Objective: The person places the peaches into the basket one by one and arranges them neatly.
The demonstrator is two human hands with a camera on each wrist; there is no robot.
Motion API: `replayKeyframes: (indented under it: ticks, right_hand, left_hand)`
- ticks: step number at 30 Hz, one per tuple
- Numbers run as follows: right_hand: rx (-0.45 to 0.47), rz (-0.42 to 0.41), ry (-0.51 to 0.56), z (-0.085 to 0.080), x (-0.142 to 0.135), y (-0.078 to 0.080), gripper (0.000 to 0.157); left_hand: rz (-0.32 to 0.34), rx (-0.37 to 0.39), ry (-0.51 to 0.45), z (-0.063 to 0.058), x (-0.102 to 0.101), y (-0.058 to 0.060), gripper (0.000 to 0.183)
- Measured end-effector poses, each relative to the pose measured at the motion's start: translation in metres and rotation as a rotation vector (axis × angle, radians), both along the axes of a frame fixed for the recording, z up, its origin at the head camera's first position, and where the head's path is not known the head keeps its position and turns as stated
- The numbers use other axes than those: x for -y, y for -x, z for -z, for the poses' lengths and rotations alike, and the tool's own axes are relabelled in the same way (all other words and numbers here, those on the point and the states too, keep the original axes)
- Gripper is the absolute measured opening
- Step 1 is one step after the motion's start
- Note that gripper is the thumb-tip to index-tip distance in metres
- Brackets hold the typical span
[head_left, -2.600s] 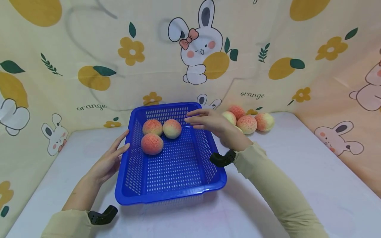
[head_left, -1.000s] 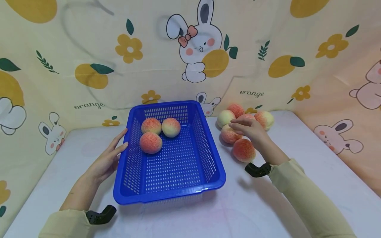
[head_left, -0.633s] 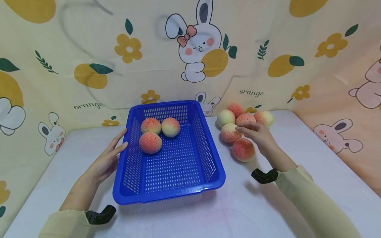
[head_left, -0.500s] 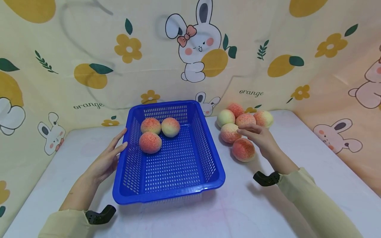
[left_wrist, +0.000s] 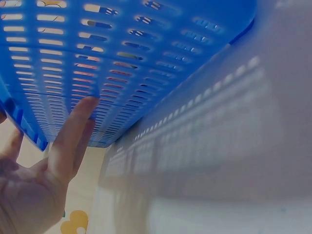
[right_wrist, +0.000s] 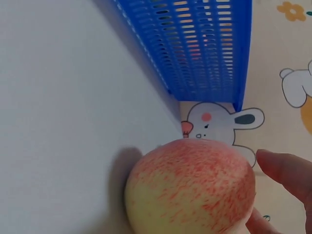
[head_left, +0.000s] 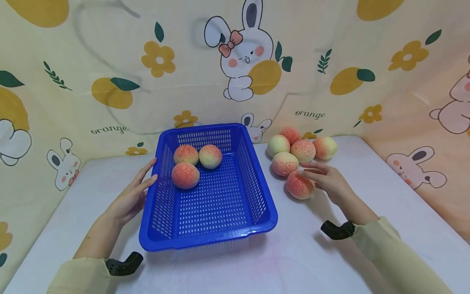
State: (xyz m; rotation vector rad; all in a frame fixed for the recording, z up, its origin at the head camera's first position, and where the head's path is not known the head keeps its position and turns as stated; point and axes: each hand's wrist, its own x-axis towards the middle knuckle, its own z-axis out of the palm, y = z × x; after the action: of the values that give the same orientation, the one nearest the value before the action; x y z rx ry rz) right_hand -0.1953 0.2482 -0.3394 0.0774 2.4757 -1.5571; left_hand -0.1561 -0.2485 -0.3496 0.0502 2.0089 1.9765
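Observation:
My left hand (head_left: 126, 202) rests its extended fingers against the left side of a blue plastic basket (head_left: 209, 243). The left wrist view shows those fingers (left_wrist: 73, 129) on the slotted wall, below the rim. Inside the basket lie three peaches, the nearest a red one (head_left: 185, 176). To the right, my right hand (head_left: 332, 185) hovers with loosely bent fingers at the nearest loose peach (head_left: 299, 185). In the right wrist view a fingertip (right_wrist: 273, 163) stands just off that red and yellow peach (right_wrist: 190, 190); the rest of the hand is mostly out of frame.
Behind the nearest loose peach sit several more, among them a speckled peach (head_left: 284, 164), a pale peach (head_left: 278, 146) and a yellowish peach (head_left: 325, 147). A white table (head_left: 301, 253) lies under everything. A patterned cloth (head_left: 205, 94) hangs behind.
My right hand has come out from over the basket and moved right and nearer, from above the rear peaches to the nearest loose one. My left hand stays at the basket.

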Motion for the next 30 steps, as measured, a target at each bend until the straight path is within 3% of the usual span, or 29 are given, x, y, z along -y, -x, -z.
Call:
replayKeyframes:
  ticks: [9,19,30]
  right_hand:
    - [0.081,-0.077,-0.019,0.005,0.000,-0.006,0.072]
    - [0.107,-0.068,-0.012,0.008,-0.002,-0.006,0.077]
    - [0.068,-0.060,0.096,-0.007,-0.009,-0.007,0.074]
  left_hand:
    - [-0.008,0.003,0.002,0.002,0.001,0.002,0.063]
    - [-0.001,-0.006,-0.006,0.004,0.001,0.002,0.062]
    - [-0.008,-0.014,0.008,0.004,0.001,0.001,0.062]
